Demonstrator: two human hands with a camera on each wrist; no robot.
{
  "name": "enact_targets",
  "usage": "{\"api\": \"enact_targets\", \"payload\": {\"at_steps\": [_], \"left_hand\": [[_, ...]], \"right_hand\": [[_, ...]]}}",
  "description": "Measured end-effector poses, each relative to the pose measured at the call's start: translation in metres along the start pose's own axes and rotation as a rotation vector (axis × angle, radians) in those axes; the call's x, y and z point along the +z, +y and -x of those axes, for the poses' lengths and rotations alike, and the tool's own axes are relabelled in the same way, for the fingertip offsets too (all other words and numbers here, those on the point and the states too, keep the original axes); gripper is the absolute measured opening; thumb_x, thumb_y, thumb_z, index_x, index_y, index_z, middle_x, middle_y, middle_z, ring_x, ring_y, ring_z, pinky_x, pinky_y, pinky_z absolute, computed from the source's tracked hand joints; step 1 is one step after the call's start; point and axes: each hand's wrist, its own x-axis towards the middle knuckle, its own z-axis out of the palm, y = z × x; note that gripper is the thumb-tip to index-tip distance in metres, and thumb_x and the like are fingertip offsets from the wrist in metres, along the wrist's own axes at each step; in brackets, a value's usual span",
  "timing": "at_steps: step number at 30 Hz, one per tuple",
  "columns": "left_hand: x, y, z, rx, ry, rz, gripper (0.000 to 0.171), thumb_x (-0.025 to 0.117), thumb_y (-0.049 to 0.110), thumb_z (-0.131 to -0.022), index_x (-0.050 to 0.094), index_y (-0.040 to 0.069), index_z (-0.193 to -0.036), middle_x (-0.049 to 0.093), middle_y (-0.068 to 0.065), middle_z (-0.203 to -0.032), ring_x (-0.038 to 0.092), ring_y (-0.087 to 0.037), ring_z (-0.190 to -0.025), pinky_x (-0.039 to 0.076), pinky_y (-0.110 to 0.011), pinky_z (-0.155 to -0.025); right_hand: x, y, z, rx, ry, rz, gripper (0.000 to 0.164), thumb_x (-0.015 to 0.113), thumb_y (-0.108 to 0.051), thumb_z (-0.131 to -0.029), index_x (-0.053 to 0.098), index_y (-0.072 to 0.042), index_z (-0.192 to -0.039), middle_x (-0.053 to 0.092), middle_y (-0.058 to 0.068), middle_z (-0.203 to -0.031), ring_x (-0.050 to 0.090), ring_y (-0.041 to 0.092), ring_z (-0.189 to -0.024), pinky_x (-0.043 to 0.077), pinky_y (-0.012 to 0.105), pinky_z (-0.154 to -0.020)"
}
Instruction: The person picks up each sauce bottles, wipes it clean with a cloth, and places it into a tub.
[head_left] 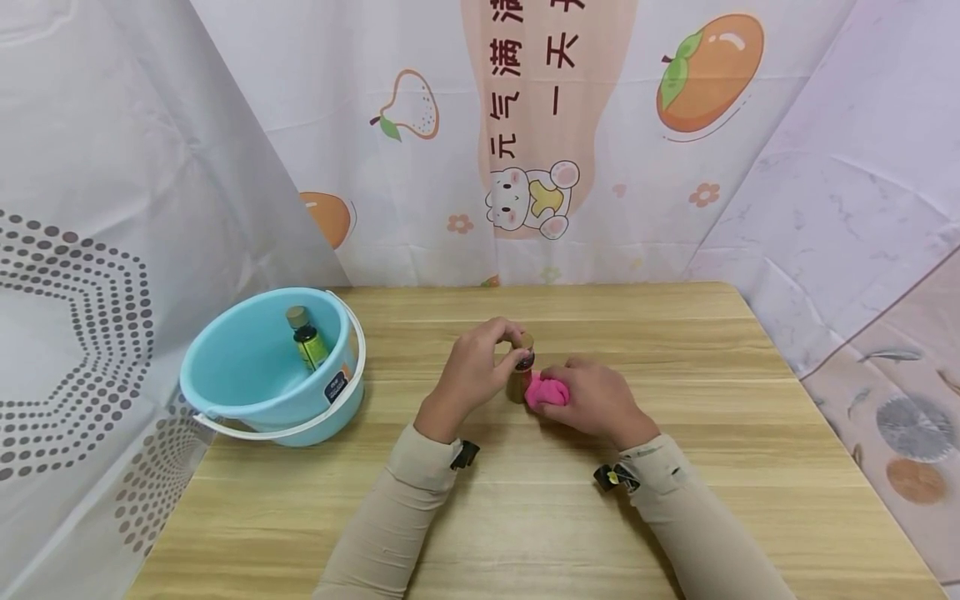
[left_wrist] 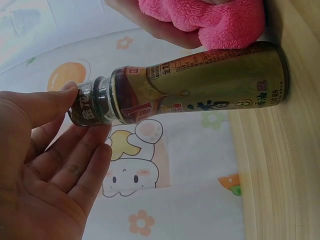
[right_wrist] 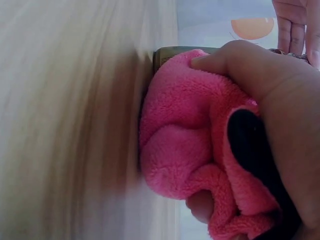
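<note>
A glass bottle of sesame oil (left_wrist: 210, 85) with a printed label stands upright on the wooden table. At its capped top, my left hand (head_left: 476, 367) pinches the cap (left_wrist: 82, 105) between thumb and fingers. My right hand (head_left: 592, 396) grips a bunched pink cloth (head_left: 549, 392), which lies against the bottle's right side. In the right wrist view the cloth (right_wrist: 175, 125) is folded thickly under the thumb and fingers and hides most of the bottle (right_wrist: 165, 54).
To the left stands a light blue bucket (head_left: 247, 400) with a white handle (head_left: 300, 429). Inside it leans a small dark bottle (head_left: 309, 340) with a green-yellow label. A printed curtain (head_left: 420, 192) hangs behind the wooden table (head_left: 525, 517).
</note>
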Motion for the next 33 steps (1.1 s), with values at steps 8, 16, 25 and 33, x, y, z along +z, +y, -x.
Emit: {"api": "enact_targets", "payload": {"at_steps": [8, 16, 25, 33], "left_hand": [[-0.001, 0.001, 0.000, -0.022, -0.008, 0.003, 0.017, 0.078, 0.019, -0.094, 0.064, 0.013, -0.102, 0.075, 0.001, -0.115, 0.071, -0.016, -0.109, 0.060, -0.033, -0.091], [-0.001, 0.001, 0.001, -0.031, -0.009, 0.025, 0.019, 0.078, 0.019, -0.094, 0.063, 0.012, -0.102, 0.075, 0.000, -0.114, 0.071, -0.016, -0.106, 0.061, -0.036, -0.089], [-0.001, 0.001, 0.000, -0.031, -0.009, 0.034, 0.018, 0.078, 0.018, -0.094, 0.064, 0.011, -0.101, 0.075, -0.001, -0.112, 0.072, -0.017, -0.106, 0.062, -0.035, -0.090], [0.000, 0.001, -0.001, -0.025, -0.001, 0.023, 0.017, 0.078, 0.018, -0.094, 0.064, 0.012, -0.101, 0.076, -0.001, -0.113, 0.073, -0.016, -0.106, 0.062, -0.032, -0.089]], "right_hand": [[-0.002, 0.000, 0.000, -0.015, 0.039, -0.003, 0.042, 0.075, -0.059, -0.085, 0.074, -0.032, -0.116, 0.064, -0.005, -0.090, 0.052, 0.009, -0.067, 0.043, 0.026, -0.052], [-0.014, -0.003, 0.000, -0.029, 0.149, -0.038, 0.046, 0.076, -0.057, -0.083, 0.074, -0.030, -0.120, 0.063, -0.004, -0.086, 0.051, 0.010, -0.062, 0.039, 0.025, -0.048], [-0.023, -0.004, 0.000, -0.070, 0.302, -0.051, 0.051, 0.080, -0.056, -0.080, 0.075, -0.026, -0.121, 0.064, -0.001, -0.087, 0.049, 0.009, -0.059, 0.039, 0.023, -0.046], [-0.028, -0.005, 0.001, -0.071, 0.371, -0.080, 0.050, 0.082, -0.054, -0.080, 0.076, -0.025, -0.120, 0.069, 0.002, -0.097, 0.058, 0.012, -0.064, 0.046, 0.025, -0.050]]}}
